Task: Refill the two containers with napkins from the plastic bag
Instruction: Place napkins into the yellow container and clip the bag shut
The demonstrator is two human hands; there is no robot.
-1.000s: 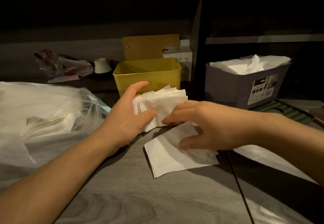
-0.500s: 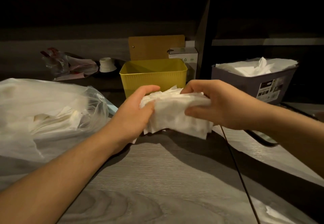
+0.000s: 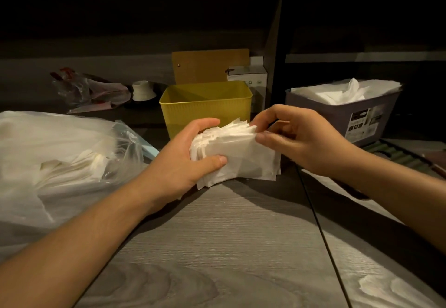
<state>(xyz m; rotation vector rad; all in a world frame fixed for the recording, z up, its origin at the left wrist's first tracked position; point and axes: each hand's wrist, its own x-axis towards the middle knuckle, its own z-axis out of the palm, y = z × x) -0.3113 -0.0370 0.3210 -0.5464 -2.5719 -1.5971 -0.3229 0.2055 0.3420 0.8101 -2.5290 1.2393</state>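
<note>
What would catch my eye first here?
Both hands, left hand and right hand, grip a white napkin stack at centre. Just behind stands an empty-looking yellow container; a grey container, brimming with napkins, sits right.

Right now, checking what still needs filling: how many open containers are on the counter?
2: the yellow container behind the hands, no napkins visible inside; the grey container at right, piled with napkins.

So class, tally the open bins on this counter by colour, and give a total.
Yellow bin: 1, no napkins visible inside
Grey bin: 1, filled with napkins
Total: 2
</note>
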